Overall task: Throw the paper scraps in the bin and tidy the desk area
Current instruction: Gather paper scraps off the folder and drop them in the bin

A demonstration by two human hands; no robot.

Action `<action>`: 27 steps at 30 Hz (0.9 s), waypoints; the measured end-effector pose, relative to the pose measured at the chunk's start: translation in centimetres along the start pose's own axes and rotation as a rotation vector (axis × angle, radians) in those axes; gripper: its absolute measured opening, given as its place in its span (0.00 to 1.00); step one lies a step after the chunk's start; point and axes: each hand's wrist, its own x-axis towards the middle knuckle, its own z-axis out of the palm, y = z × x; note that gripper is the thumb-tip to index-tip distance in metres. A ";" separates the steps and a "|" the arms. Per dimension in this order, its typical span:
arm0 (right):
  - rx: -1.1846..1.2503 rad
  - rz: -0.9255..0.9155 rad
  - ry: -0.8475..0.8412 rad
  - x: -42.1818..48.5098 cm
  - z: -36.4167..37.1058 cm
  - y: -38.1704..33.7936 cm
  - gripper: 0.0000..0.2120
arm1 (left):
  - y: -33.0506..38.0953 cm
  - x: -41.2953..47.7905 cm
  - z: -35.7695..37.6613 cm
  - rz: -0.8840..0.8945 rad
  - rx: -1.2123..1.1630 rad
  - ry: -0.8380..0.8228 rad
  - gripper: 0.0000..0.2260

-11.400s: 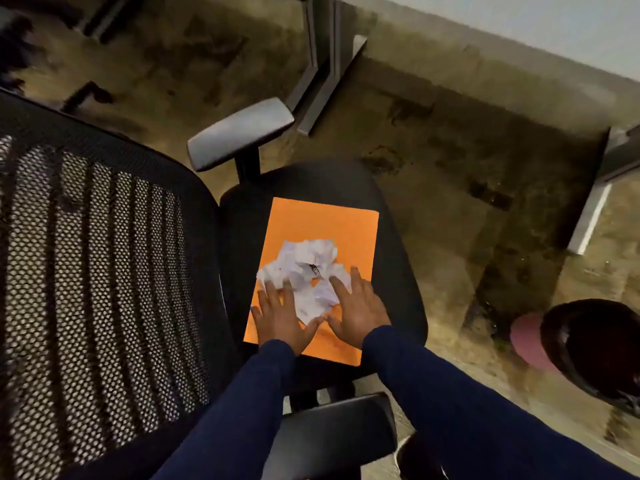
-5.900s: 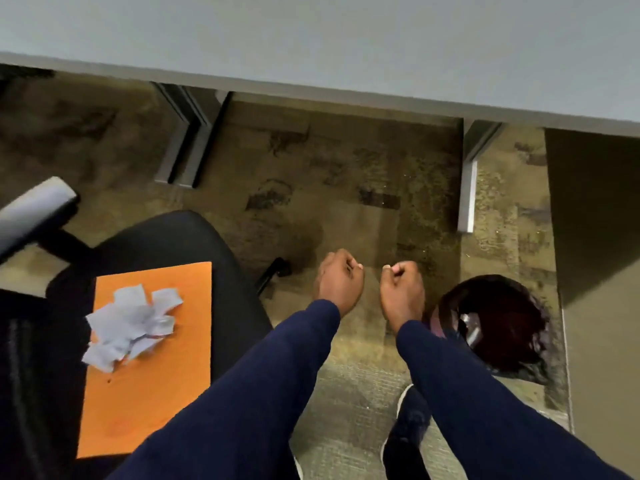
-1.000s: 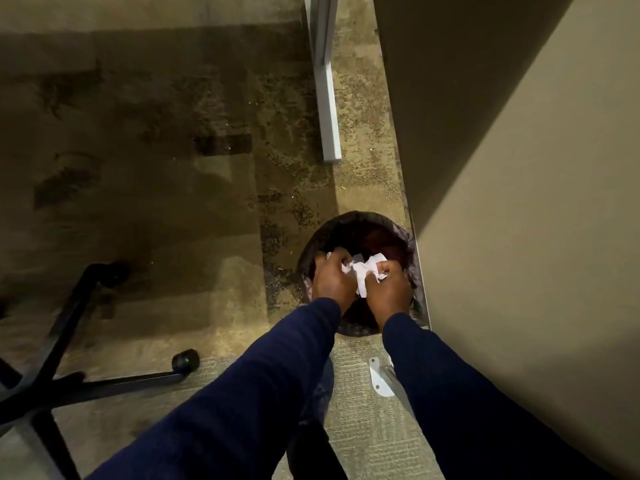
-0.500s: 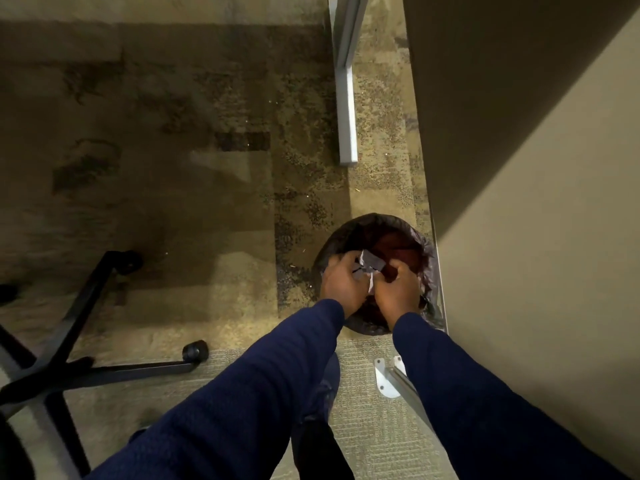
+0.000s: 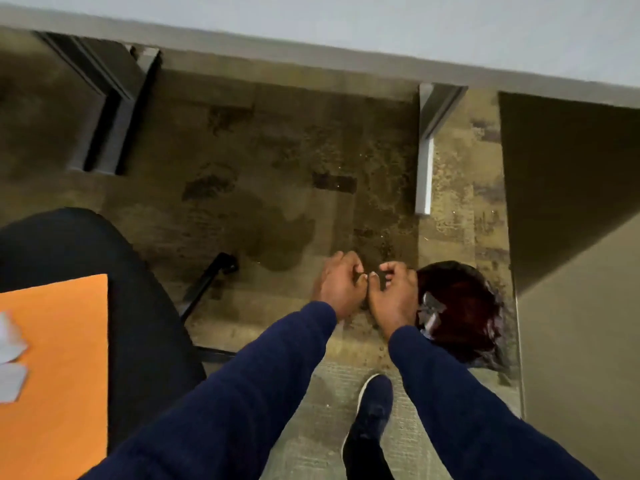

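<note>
At the left edge, a few paper scraps [image 5: 10, 362] lie on the orange folder [image 5: 62, 358] on the chair seat [image 5: 145, 306], so more trips look needed. The left hand [image 5: 341, 289] and right hand [image 5: 393, 296] hover side by side, each grip curled loosely, apparently empty. Right of them, the bin [image 5: 464, 306] holds some scraps.

No readable text, label, brand, number or sign anywhere: none on the orange folder [image 5: 55, 368], the paper scraps [image 5: 10, 362], the bin [image 5: 460, 310] or the desk [image 5: 346, 26].
</note>
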 end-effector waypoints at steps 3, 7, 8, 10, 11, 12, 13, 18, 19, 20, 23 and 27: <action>0.032 -0.077 -0.045 -3.5 2.8 -5.8 0.09 | -3.0 -2.1 -6.5 -0.019 0.001 0.102 0.06; 0.041 -0.184 -0.097 -8.4 7.0 -12.8 0.10 | -7.7 -5.5 -14.7 -0.037 0.036 0.198 0.05; 0.036 -0.203 -0.104 -9.2 7.7 -13.8 0.10 | -8.4 -6.1 -16.0 -0.043 0.047 0.216 0.05; 0.041 -0.261 -0.129 -11.9 9.9 -16.8 0.10 | -10.9 -8.0 -19.6 -0.068 0.054 0.265 0.06; 0.041 -0.297 -0.150 -13.9 11.7 -18.7 0.10 | -12.8 -9.3 -21.9 -0.089 0.055 0.298 0.05; 0.040 -0.309 -0.158 -14.4 12.2 -19.3 0.10 | -13.3 -9.8 -22.6 -0.087 0.059 0.311 0.05; 0.043 -0.317 -0.167 -15.0 12.8 -20.0 0.10 | -14.0 -10.3 -23.4 -0.093 0.060 0.321 0.05; 0.071 -0.400 -0.247 -20.3 17.7 -24.6 0.11 | -19.5 -14.7 -28.7 -0.144 0.080 0.427 0.05; 0.079 -0.420 -0.269 -21.6 19.0 -25.6 0.11 | -20.9 -15.9 -29.7 -0.159 0.086 0.466 0.05; 0.080 -0.432 -0.287 -22.5 19.8 -26.2 0.12 | -21.9 -16.7 -30.2 -0.169 0.100 0.500 0.06; 0.055 -0.500 -0.344 -25.6 22.9 -27.6 0.13 | -25.1 -19.5 -32.1 -0.241 0.174 0.589 0.08; -0.033 -0.576 -0.448 -29.0 25.9 -28.6 0.18 | -29.2 -23.1 -33.7 -0.346 0.233 0.683 0.13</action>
